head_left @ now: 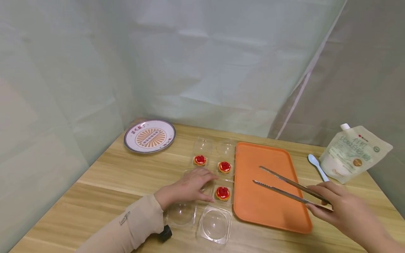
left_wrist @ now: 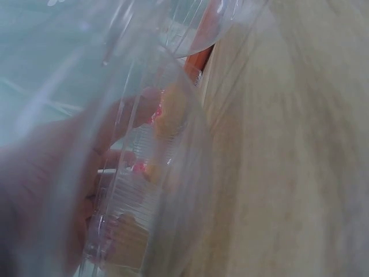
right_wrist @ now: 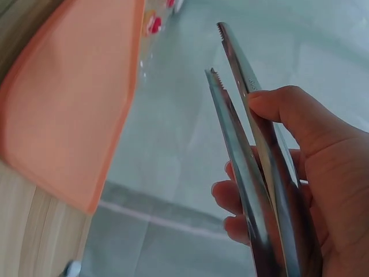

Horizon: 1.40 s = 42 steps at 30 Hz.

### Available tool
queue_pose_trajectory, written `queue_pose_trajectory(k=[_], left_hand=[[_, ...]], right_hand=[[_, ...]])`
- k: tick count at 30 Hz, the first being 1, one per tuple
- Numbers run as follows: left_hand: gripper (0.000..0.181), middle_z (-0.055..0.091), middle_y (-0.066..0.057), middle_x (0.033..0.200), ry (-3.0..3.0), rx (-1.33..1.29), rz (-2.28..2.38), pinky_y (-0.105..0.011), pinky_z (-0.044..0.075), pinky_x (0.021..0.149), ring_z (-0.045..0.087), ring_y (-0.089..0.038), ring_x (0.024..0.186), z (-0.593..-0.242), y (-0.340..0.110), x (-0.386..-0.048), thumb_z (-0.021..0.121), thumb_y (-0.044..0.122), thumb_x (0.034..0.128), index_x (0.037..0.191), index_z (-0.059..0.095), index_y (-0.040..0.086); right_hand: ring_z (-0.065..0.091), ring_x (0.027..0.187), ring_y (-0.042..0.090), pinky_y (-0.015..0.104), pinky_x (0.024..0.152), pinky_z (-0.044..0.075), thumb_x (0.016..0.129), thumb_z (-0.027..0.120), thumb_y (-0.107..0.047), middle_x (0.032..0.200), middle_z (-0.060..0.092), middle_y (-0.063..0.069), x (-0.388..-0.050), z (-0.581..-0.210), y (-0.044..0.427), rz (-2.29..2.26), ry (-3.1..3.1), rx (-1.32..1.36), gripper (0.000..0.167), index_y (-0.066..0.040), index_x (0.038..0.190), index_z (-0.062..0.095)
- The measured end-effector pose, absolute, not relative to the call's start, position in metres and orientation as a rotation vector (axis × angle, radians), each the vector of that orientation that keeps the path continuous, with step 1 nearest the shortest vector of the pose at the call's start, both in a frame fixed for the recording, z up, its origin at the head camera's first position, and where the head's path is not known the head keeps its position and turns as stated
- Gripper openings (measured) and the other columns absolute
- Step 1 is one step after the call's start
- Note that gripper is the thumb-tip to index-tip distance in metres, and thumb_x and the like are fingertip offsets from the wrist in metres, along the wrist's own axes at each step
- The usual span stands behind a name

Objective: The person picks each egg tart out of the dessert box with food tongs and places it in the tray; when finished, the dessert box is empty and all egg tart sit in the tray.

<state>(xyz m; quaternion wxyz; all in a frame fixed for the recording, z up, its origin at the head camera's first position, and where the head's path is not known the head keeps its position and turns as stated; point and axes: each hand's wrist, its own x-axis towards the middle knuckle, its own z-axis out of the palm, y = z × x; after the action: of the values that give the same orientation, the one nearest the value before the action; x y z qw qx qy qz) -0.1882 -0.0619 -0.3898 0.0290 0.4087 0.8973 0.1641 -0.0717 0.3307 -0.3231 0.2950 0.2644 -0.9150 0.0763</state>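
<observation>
your right hand [head_left: 344, 208] grips silver metal tongs [right_wrist: 238, 158], likely for lifting
your left hand [head_left: 192, 184], loosely spread, apparently grips nothing beside a round red-topped tart [head_left: 223, 193]

At least three tarts [head_left: 224, 167]; four lids [head_left: 215, 225]; one plate [head_left: 150, 136], tray [head_left: 253, 203], spoon [head_left: 317, 167], pouch [head_left: 352, 154], tongs [right_wrist: 248, 184]

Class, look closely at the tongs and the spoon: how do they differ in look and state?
The tongs are silvery; the spoon is pale blue. The tongs have two arms, spread apart at the tips; the spoon has one handle and a rounded bowl. The right hand holds the tongs; the spoon lies on the table beside the pouch. Both are long and slim.
</observation>
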Motion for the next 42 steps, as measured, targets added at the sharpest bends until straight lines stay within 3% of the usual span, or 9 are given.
queue_pose_trajectory(k=[6,16,25,42], left_hand=[[0.073,0.056,-0.005,0.136,2.764,1.259,0.516,-0.047,0.029,0.117,0.046,-0.025,0.132,-0.39,-0.062,-0.189,0.073,0.05,0.0778,0.136,0.051,0.012],[0.073,0.056,-0.005,0.136,2.754,1.252,0.535,-0.046,0.028,0.118,0.045,-0.025,0.133,-0.391,-0.065,-0.188,0.073,0.05,0.0782,0.136,0.051,0.011],[0.074,0.055,-0.003,0.137,2.759,1.234,0.532,-0.045,0.027,0.119,0.044,-0.023,0.134,-0.391,-0.065,-0.187,0.072,0.052,0.0778,0.137,0.05,0.013],[0.076,0.054,-0.003,0.138,2.769,1.245,0.496,-0.045,0.026,0.119,0.044,-0.023,0.134,-0.391,-0.063,-0.188,0.071,0.054,0.0775,0.138,0.049,0.014]], right_hand=[[0.043,0.064,-0.009,0.007,0.046,0.03,0.081,0.071,-0.05,0.088,0.056,-0.017,-0.078,-0.32,0.313,0.178,-2.44,0.799,0.03,-0.023,0.094,0.069],[0.038,0.061,-0.013,0.007,0.046,0.028,0.079,0.072,-0.052,0.081,0.053,-0.018,-0.091,-0.321,0.293,0.148,-2.476,0.909,0.034,-0.02,0.091,0.067],[0.037,0.059,-0.012,0.01,0.046,0.033,0.068,0.085,-0.034,0.077,0.051,-0.016,-0.102,-0.321,0.275,0.095,-2.568,0.966,0.031,-0.018,0.087,0.067],[0.042,0.056,-0.007,0.014,0.045,0.038,0.076,0.079,-0.034,0.076,0.052,-0.009,-0.112,-0.317,0.25,0.084,-2.789,1.014,0.027,-0.014,0.09,0.068]])
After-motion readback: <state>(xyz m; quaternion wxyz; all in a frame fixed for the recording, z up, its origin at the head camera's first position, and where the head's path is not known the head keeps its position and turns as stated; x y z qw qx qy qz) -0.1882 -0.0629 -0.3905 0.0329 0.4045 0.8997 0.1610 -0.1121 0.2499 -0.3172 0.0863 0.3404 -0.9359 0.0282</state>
